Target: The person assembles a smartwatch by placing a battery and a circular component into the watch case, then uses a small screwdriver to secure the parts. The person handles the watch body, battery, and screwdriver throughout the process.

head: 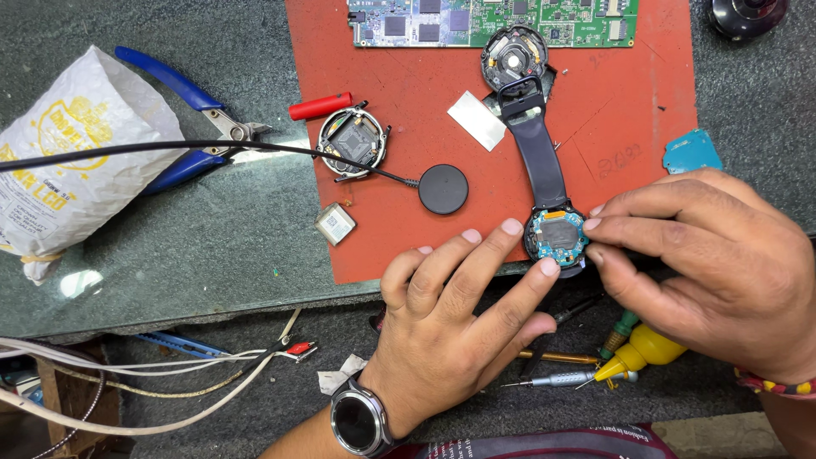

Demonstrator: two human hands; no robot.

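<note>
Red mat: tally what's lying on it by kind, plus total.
Round opened smartwatch bodies: 3 (bare steel one, black strapped one, blue-boarded one between left hand and right hand)
Green circuit board: 1
Black round charging puck: 1
Red cylindrical cap: 1
Silver foil rectangle: 1
Total: 7

The opened smartwatch body (556,235) lies face down at the lower right edge of the red mat (408,93), right of the frame's centre. It is round, with a dark rim, and its back is off, so a blue-green circuit board with a grey square part in the middle shows. A dark grey strap (537,153) runs from its top edge upward and slightly left across the mat, lying flat. The left hand (450,314) touches the body's left and lower rim with its fingertips, and the right hand (705,263) pinches its right rim between thumb and fingers.
</note>
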